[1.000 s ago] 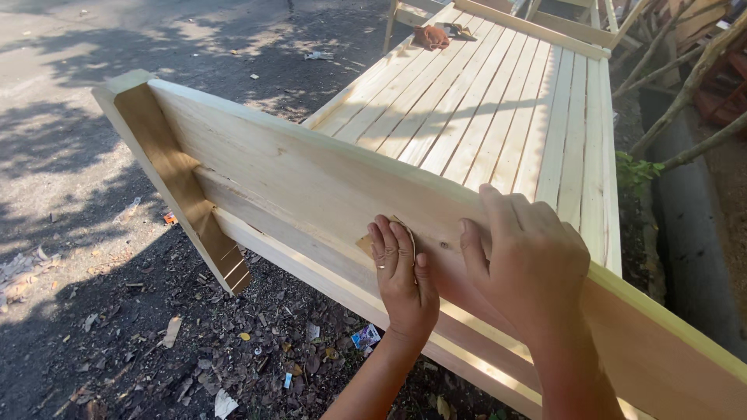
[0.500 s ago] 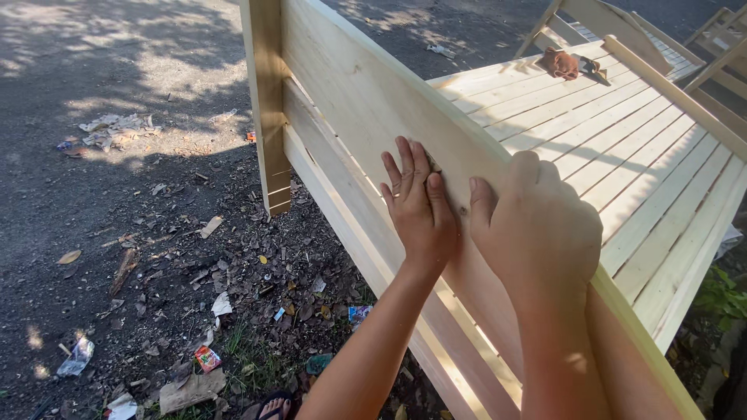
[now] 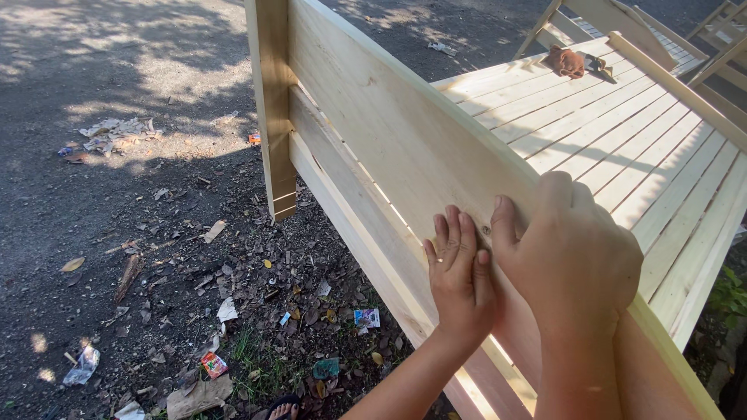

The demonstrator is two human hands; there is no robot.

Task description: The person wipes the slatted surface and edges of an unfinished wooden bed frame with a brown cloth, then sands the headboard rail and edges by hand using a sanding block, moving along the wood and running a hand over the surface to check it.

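Note:
A pale wooden board (image 3: 373,117) forms the upright end panel of an unfinished bed frame, fixed to a square post (image 3: 272,101). My left hand (image 3: 461,272) lies flat against the outer face of the board, fingers together and pointing up. My right hand (image 3: 572,253) curls over the board's top edge just to the right, its fingers pressed to the wood beside a small dark spot (image 3: 485,230). Whether the right hand holds something small against the wood is hidden.
Behind the panel lies a slatted wooden platform (image 3: 622,132) with a brown rag (image 3: 566,61) at its far end. More wooden frames (image 3: 700,31) stand at the top right. Dirt ground (image 3: 140,233) on the left carries litter, wood scraps and dry leaves. A foot (image 3: 278,410) shows below.
The view has swung left and closer; the panel now runs more steeply. Both hands stay pressed on the same spot of the board, with the left hand slightly lower.

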